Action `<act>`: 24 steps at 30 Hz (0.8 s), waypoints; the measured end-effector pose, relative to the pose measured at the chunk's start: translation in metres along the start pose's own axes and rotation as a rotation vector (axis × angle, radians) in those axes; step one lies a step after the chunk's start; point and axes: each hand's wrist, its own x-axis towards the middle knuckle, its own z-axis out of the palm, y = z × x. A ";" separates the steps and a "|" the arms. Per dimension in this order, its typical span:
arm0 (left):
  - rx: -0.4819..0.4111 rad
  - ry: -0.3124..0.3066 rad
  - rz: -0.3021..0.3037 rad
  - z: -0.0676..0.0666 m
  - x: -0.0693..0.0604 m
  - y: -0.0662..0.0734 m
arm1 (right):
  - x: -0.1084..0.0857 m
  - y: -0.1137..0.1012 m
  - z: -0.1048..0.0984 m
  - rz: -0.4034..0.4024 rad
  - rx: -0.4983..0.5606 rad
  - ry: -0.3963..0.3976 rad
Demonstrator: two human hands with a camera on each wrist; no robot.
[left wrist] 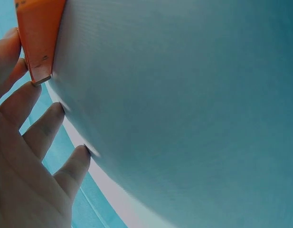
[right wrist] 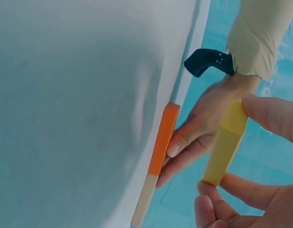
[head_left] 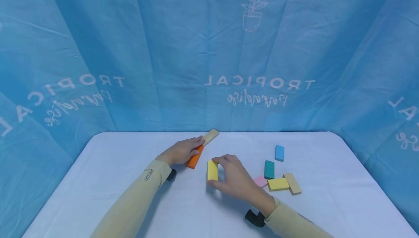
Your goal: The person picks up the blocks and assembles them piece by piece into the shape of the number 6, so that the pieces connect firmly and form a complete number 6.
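In the head view, my right hand (head_left: 234,178) pinches a yellow block (head_left: 212,171) between thumb and fingertips. The right wrist view shows this yellow block (right wrist: 226,142) raised above the white cloth. My left hand (head_left: 183,151) is at the orange block (head_left: 195,158), its fingers fairly straight and touching the block's side. End to end with the orange block lies a plain wooden block (head_left: 211,136), pointing to the back. Seen from the left wrist, the orange block (left wrist: 39,38) is beside the thumb and fingertips, while the outer fingers spread on the cloth.
Right of my right hand lie a pink block (head_left: 260,181), a second yellow block (head_left: 278,184), another wooden block (head_left: 292,184), a green block (head_left: 269,169) and a blue block (head_left: 279,153). A blue printed curtain (head_left: 183,67) encloses the white table (head_left: 121,169).
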 end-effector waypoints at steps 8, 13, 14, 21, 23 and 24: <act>-0.001 -0.003 0.004 -0.001 -0.001 0.001 | 0.004 -0.006 0.010 -0.035 -0.013 -0.023; -0.005 -0.004 0.001 -0.002 -0.001 0.002 | 0.009 -0.009 0.016 -0.053 -0.030 -0.049; -0.007 -0.004 0.003 -0.002 -0.001 0.002 | 0.009 -0.009 0.017 -0.060 -0.031 -0.052; -0.010 -0.012 -0.001 -0.003 0.000 0.003 | 0.014 -0.015 0.024 -0.085 -0.064 -0.074; -0.012 -0.012 0.000 -0.003 0.000 0.003 | 0.016 -0.016 0.025 -0.095 -0.085 -0.085; -0.011 -0.013 0.003 -0.003 0.000 0.003 | 0.017 -0.016 0.026 -0.097 -0.095 -0.093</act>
